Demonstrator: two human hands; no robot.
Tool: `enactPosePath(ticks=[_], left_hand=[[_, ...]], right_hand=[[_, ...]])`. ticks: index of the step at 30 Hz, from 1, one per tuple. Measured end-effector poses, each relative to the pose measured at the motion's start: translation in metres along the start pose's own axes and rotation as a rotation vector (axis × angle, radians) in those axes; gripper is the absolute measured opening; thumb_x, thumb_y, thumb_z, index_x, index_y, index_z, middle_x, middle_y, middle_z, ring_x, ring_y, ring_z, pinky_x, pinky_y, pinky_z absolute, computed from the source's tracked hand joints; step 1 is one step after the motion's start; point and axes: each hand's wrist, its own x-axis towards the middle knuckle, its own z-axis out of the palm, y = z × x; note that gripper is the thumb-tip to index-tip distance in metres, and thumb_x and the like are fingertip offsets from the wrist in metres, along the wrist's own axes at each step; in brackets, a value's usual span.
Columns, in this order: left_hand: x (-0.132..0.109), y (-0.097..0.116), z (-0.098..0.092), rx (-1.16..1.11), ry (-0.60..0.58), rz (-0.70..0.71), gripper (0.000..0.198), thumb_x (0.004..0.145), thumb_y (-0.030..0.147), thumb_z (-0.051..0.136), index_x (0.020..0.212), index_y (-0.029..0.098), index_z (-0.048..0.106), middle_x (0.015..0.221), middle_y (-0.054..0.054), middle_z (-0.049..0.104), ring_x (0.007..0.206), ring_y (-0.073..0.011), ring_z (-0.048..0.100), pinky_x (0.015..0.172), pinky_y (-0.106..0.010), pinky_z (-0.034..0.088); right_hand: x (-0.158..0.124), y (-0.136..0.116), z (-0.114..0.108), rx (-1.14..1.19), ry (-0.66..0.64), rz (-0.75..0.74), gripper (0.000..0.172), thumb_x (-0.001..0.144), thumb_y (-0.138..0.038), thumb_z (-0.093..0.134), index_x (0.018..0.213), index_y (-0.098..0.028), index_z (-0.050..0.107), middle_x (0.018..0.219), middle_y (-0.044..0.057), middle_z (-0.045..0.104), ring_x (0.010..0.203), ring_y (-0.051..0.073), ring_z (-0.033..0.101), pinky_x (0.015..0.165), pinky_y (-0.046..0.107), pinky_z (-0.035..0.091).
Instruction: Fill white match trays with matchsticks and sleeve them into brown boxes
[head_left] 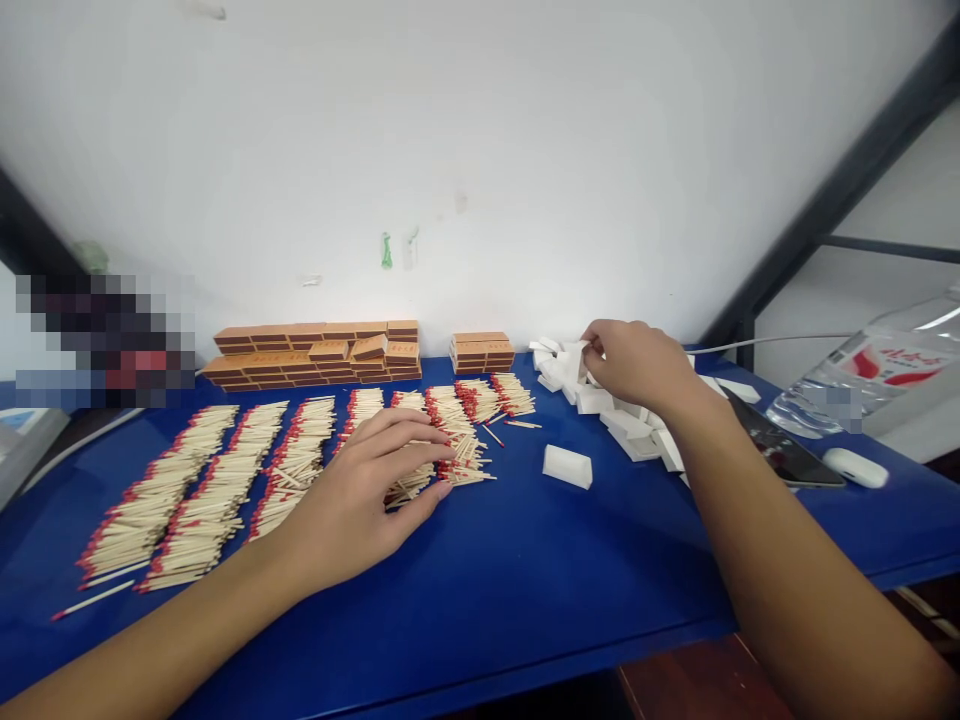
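Note:
My left hand (367,485) lies palm down over the matches, its fingers stretched out and slightly apart, and no grasped object shows. Red-tipped matches (202,520) are laid in several long rows across the left and middle of the blue table. At the right, my right hand (634,365) pinches a white matchbox tray (574,362) between thumb and fingers at the heap's edge. More white trays (634,432) are piled beneath and beside that hand, partly hidden by it. One single white tray (568,466) sits apart on the table between both hands.
Stacked orange matchboxes (300,360) stand along the wall, with a smaller stack (482,352) to their right. A dark tablet (780,450), a white earbud case (855,467) and a tilted plastic bottle (870,370) are at the right. The blue table's (480,620) front edge runs below.

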Motion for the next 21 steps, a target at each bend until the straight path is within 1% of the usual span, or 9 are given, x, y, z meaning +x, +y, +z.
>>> enactPosePath(ticks=[4,6,8,10,12,13,16,18,21], left_hand=[[0.001,0.0,-0.001,-0.001,0.008,0.004,0.019,0.101,0.024,0.062,0.116,0.024,0.073,0.116,-0.007,0.075,0.123,-0.0254,0.061,0.111,-0.046,0.05],[0.001,-0.001,-0.001,-0.003,0.029,0.013,0.019,0.1,0.023,0.062,0.117,0.024,0.072,0.115,-0.007,0.075,0.121,-0.0251,0.062,0.11,-0.046,0.05],[0.0,-0.002,0.0,-0.001,0.054,0.012,0.021,0.1,0.023,0.063,0.119,0.023,0.071,0.116,-0.007,0.075,0.121,-0.0245,0.062,0.109,-0.045,0.05],[-0.001,-0.004,0.001,0.011,0.076,-0.007,0.025,0.099,0.024,0.064,0.124,0.023,0.068,0.118,-0.007,0.074,0.122,-0.024,0.061,0.11,-0.044,0.049],[-0.002,-0.004,0.001,0.028,0.083,-0.042,0.031,0.099,0.028,0.066,0.13,0.023,0.065,0.123,-0.007,0.072,0.125,-0.0245,0.06,0.112,-0.045,0.047],[-0.003,-0.003,0.001,0.035,0.082,-0.061,0.036,0.099,0.031,0.066,0.134,0.024,0.062,0.126,-0.007,0.071,0.127,-0.0251,0.059,0.113,-0.046,0.047],[-0.004,0.0,0.0,0.036,0.066,-0.115,0.054,0.099,0.04,0.067,0.147,0.024,0.051,0.136,-0.01,0.066,0.129,-0.0283,0.058,0.111,-0.048,0.048],[-0.004,0.002,-0.001,0.02,0.07,-0.136,0.049,0.098,0.041,0.067,0.142,0.024,0.054,0.137,-0.009,0.066,0.127,-0.0285,0.06,0.108,-0.046,0.05],[-0.004,0.004,-0.001,-0.031,0.069,-0.165,0.036,0.098,0.038,0.067,0.131,0.027,0.059,0.13,-0.005,0.069,0.12,-0.0246,0.063,0.102,-0.039,0.052]], right_hand=[[0.002,0.012,-0.003,0.04,0.021,0.017,0.031,0.09,-0.028,0.051,0.112,-0.02,0.072,0.11,0.013,0.077,0.097,0.031,0.068,0.072,0.036,0.046],[0.002,0.013,-0.006,0.059,0.074,0.015,0.033,0.09,-0.028,0.052,0.114,-0.019,0.072,0.109,0.013,0.077,0.096,0.031,0.067,0.074,0.037,0.047],[0.0,0.005,-0.009,0.117,0.181,-0.02,0.035,0.091,-0.026,0.05,0.118,-0.018,0.071,0.106,0.013,0.078,0.091,0.03,0.068,0.077,0.038,0.047],[-0.006,-0.011,-0.009,0.226,0.266,-0.138,0.038,0.095,-0.024,0.047,0.125,-0.017,0.069,0.104,0.012,0.077,0.083,0.026,0.068,0.08,0.038,0.048],[-0.017,-0.035,-0.006,0.371,0.204,-0.363,0.038,0.098,-0.022,0.044,0.128,-0.018,0.068,0.102,0.01,0.077,0.078,0.022,0.067,0.079,0.035,0.049],[-0.024,-0.048,-0.003,0.435,0.159,-0.483,0.037,0.099,-0.023,0.044,0.127,-0.019,0.069,0.103,0.009,0.077,0.081,0.021,0.068,0.079,0.034,0.05],[-0.047,-0.082,0.005,0.528,0.017,-0.776,0.035,0.103,-0.018,0.042,0.125,-0.023,0.069,0.118,0.009,0.076,0.105,0.023,0.069,0.091,0.035,0.05],[-0.06,-0.097,0.009,0.517,-0.062,-0.862,0.035,0.102,-0.017,0.045,0.133,-0.022,0.063,0.12,0.01,0.075,0.108,0.024,0.069,0.092,0.037,0.05],[-0.074,-0.108,0.01,0.554,-0.156,-0.829,0.039,0.105,-0.021,0.045,0.144,-0.021,0.05,0.117,0.011,0.076,0.099,0.024,0.071,0.086,0.037,0.051]])
